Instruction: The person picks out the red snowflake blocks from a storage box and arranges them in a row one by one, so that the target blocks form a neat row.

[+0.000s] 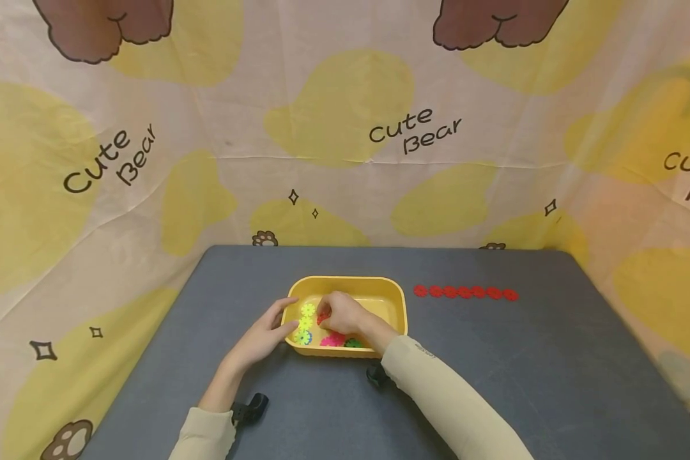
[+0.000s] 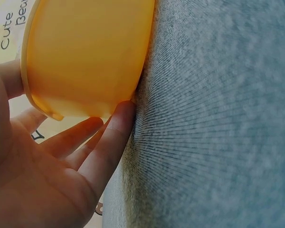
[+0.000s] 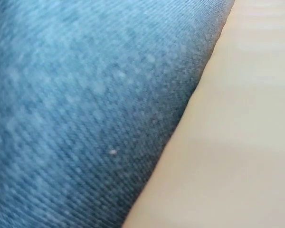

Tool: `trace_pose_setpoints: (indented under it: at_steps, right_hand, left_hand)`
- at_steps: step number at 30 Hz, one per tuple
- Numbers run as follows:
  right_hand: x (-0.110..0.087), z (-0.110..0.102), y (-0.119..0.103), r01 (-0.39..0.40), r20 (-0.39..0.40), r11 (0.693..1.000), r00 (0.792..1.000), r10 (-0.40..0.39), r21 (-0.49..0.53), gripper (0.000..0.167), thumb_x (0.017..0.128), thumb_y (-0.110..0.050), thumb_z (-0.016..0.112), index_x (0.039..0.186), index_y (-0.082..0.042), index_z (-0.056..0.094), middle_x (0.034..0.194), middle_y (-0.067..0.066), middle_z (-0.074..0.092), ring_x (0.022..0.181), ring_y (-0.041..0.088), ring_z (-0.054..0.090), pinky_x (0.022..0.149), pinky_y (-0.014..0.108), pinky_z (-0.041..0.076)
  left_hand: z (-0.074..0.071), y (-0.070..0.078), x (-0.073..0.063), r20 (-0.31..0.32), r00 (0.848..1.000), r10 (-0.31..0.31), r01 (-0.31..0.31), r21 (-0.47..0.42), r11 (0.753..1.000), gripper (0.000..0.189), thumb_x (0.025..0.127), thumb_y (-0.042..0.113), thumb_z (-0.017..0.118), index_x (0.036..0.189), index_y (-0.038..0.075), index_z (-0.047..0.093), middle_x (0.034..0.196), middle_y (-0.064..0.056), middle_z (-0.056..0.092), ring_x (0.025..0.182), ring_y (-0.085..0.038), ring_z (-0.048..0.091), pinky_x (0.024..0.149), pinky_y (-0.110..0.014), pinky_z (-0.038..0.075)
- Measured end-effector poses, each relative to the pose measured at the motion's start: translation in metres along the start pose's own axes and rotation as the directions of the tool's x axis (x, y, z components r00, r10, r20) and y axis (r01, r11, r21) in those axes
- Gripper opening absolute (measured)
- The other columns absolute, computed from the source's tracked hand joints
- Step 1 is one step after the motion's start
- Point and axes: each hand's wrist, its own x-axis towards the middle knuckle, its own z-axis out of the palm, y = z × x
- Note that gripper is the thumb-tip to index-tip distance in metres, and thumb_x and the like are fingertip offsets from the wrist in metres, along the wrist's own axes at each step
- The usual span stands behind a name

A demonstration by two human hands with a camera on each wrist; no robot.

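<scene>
In the head view, my left hand (image 1: 260, 337) holds the left end of a yellow plastic bin (image 1: 386, 285). The left wrist view shows the thumb over the bin's rim and other fingers (image 2: 111, 137) against its outer wall. Inside the bin, my right hand (image 1: 345, 314) pinches a red flower-shaped disc (image 1: 322, 318), partly covered by the fingers. Yellow flower-shaped discs (image 1: 308, 310) lie left of that hand. Pink discs (image 1: 333, 340) and a green disc (image 1: 353, 343) lie near the front wall. Only table cloth and a pale sleeve (image 3: 228, 156) fill the right wrist view.
To the bin's right, several red flower-shaped discs (image 1: 464, 292) form a row on the grey-blue table (image 1: 494, 358). A printed curtain (image 1: 333, 128) hangs behind the table. Dark straps with devices (image 1: 250, 409) sit at the wrists.
</scene>
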Motion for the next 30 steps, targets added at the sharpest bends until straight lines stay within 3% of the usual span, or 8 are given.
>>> trace_pose_setpoints:
  at_steps: [13, 21, 30]
  right_hand:
    - [-0.003, -0.001, 0.003, -0.009, -0.044, 1.0, 0.999, 0.011, 0.026, 0.013, 0.086, -0.008, 0.079, 0.099, -0.008, 0.075, 0.088, -0.003, 0.063, 0.081, 0.014, 0.057, 0.074, 0.026, 0.05]
    - [-0.005, -0.004, 0.003, -0.045, -0.037, 0.998, 0.998, 0.047, 0.053, 0.022, 0.088, -0.011, 0.079, 0.11, -0.006, 0.075, 0.094, -0.001, 0.068, 0.084, 0.015, 0.059, 0.077, 0.026, 0.052]
    - [-0.018, -0.026, -0.002, 0.02, -0.023, 1.0, 1.0, -0.02, 0.017, 0.02, 0.087, -0.01, 0.079, 0.105, -0.004, 0.075, 0.092, 0.0, 0.07, 0.084, 0.016, 0.06, 0.081, 0.03, 0.053]
  left_hand:
    - [0.002, 0.001, 0.001, 0.002, 1.0, -0.006, 0.006, 0.012, 1.0, 0.057, 0.101, 0.032, 0.063, 0.152, 0.02, 0.04, 0.162, -0.015, 0.031, 0.147, -0.04, 0.034, 0.111, -0.06, 0.036]
    - [0.005, -0.001, 0.001, 0.001, 1.0, -0.01, 0.01, 0.013, 1.0, 0.056, 0.102, 0.031, 0.063, 0.152, 0.02, 0.041, 0.162, -0.014, 0.032, 0.146, -0.039, 0.036, 0.111, -0.06, 0.036]
    - [0.0, -0.001, 0.001, 0.001, 1.0, -0.017, 0.017, 0.028, 0.999, 0.056, 0.103, 0.031, 0.061, 0.153, 0.021, 0.039, 0.163, -0.014, 0.029, 0.148, -0.04, 0.032, 0.113, -0.061, 0.032]
